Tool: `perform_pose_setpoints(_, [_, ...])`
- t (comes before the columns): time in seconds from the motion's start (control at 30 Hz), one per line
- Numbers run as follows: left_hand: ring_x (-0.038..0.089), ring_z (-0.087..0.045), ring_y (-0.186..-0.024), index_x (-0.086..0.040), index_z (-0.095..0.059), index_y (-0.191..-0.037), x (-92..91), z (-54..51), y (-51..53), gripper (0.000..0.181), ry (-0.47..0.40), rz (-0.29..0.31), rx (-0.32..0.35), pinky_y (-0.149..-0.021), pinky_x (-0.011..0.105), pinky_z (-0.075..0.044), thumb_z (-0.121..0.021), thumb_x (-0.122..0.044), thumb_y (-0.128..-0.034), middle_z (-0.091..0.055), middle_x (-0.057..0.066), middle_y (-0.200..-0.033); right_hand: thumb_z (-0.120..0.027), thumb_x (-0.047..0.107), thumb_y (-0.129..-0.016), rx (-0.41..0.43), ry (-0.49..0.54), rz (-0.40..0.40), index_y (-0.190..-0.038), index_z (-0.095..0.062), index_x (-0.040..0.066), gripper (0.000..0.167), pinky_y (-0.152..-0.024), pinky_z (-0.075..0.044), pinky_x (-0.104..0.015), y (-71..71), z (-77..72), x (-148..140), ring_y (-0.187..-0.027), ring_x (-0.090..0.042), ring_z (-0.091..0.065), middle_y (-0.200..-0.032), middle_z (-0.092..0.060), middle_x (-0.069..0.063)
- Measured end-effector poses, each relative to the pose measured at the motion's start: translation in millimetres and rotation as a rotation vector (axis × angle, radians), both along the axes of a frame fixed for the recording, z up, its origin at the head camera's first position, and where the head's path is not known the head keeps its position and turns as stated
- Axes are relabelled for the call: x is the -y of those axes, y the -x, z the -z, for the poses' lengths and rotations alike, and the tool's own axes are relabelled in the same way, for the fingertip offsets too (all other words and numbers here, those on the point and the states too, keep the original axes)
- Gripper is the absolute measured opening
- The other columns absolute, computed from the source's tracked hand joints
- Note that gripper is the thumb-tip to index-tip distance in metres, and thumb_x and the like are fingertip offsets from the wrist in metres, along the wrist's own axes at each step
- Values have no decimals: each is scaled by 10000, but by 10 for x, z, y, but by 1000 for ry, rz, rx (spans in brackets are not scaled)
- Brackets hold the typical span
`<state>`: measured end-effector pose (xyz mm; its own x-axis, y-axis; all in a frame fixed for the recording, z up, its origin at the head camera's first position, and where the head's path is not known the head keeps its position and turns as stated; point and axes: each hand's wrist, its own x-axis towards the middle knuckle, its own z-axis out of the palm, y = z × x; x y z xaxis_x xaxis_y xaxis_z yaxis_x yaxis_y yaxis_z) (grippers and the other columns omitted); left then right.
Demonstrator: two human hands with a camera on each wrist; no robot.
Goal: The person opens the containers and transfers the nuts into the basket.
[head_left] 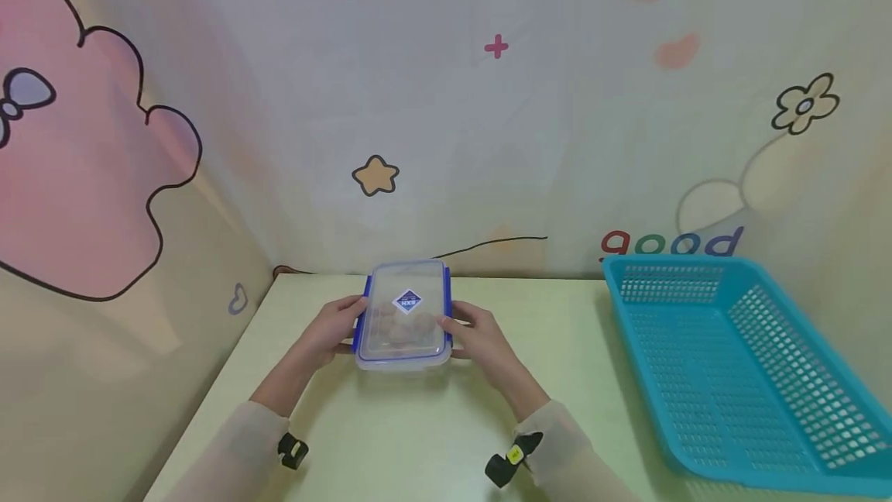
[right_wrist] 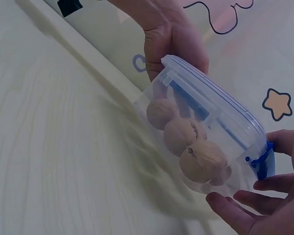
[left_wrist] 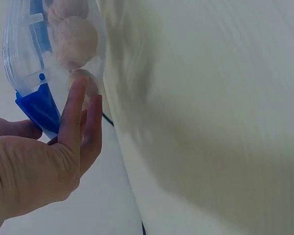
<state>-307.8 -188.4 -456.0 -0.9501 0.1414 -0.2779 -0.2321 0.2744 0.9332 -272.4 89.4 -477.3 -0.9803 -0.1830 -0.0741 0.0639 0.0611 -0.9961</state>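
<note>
A clear plastic food container (head_left: 404, 331) with blue side clips and a blue-and-white label on its lid is held above the table, its shadow lying below. My left hand (head_left: 336, 329) grips its left side, thumb at the clip and fingers beneath in the left wrist view. On the opposite side my right hand (head_left: 481, 335) holds it, thumb over the lid's edge and fingers under the bottom. Several walnuts (right_wrist: 204, 160) lie inside, visible through the wall in the right wrist view. The lid is on, and the blue clip (left_wrist: 39, 107) near my left thumb is partly hidden.
A blue plastic basket (head_left: 648, 378) with perforated walls stands at the right of the pale table (head_left: 418, 440). Behind the table hangs a backdrop (head_left: 530, 146) with cartoon prints, and another printed wall (head_left: 84, 362) rises on the left.
</note>
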Motion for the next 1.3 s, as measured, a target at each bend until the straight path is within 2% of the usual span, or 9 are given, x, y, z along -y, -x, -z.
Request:
perform_pose_setpoints(0.2, [380, -695, -1161, -31, -392, -1617, -390, 29, -27, 556, -24, 63, -3, -841, 482, -644, -447, -335, -1155, -605, 234, -1421, -637, 295, -1083, 38, -26, 95, -1576, -474, 43, 577, -903, -625, -510, -114, 83, -344, -1312, -414, -619, -1564, -518, -212])
perform_pose_setpoints(0.33, [387, -702, -1156, -28, -403, -1613, -663, 50, -73, 540, -33, 98, 3, -825, 479, -649, -463, -300, -1151, -597, 233, -1448, -607, 285, -1099, 67, -42, 141, -1566, -477, 29, 548, -909, -617, -541, -200, 123, -595, -1341, -432, -588, -1568, -506, -232])
perform_pose_setpoints(0.47, [400, -698, -1155, -21, -409, -1608, -889, 107, -110, 538, -41, 106, 21, -816, 480, -650, -478, -287, -1145, -572, 243, -1480, -570, 304, -1116, 88, -49, 153, -1576, -458, 26, 548, -946, -593, -575, -284, 176, -812, -1395, -454, -529, -1602, -455, -248])
perform_pose_setpoints(0.6, [382, -712, -1107, -20, -418, -1603, -1041, 165, -124, 537, -46, 103, 21, -795, 471, -654, -489, -279, -1137, -597, 247, -1440, -551, 319, -1123, 90, -68, 167, -1581, -450, 28, 552, -968, -587, -564, -336, 205, -936, -1400, -453, -521, -1611, -439, -252])
perform_pose_setpoints(0.73, [357, -723, -1077, -23, -418, -1604, -1128, 194, -143, 540, -70, 109, 12, -779, 460, -656, -500, -279, -1136, -617, 246, -1408, -528, 300, -1132, 79, -87, 176, -1580, -446, 25, 532, -992, -580, -549, -362, 184, -1008, -1397, -439, -526, -1604, -450, -247])
perform_pose_setpoints(0.87, [348, -722, -1094, -38, -408, -1613, -1172, 209, -160, 557, -88, 119, 6, -783, 447, -656, -513, -307, -1138, -595, 241, -1444, -523, 293, -1132, 85, -104, 193, -1578, -444, 29, 524, -984, -588, -537, -372, 164, -1057, -1395, -433, -527, -1600, -457, -241])
perform_pose_setpoints(1.03, [340, -722, -1075, -37, -412, -1611, -1191, 216, -191, 555, -80, 131, -15, -770, 440, -656, -515, -310, -1139, -590, 232, -1437, -548, 343, -1119, 98, -128, 196, -1575, -441, 23, 567, -981, -588, -546, -393, 161, -1094, -1396, -442, -520, -1598, -455, -249])
perform_pose_setpoints(1.3, [356, -715, -1103, -53, -420, -1609, -1178, 236, -227, 565, -54, 170, -3, -787, 451, -656, -534, -332, -1131, -580, 236, -1440, -577, 318, -1108, 121, -147, 206, -1573, -437, 10, 575, -993, -577, -562, -477, 161, -1126, -1396, -460, -514, -1592, -451, -275])
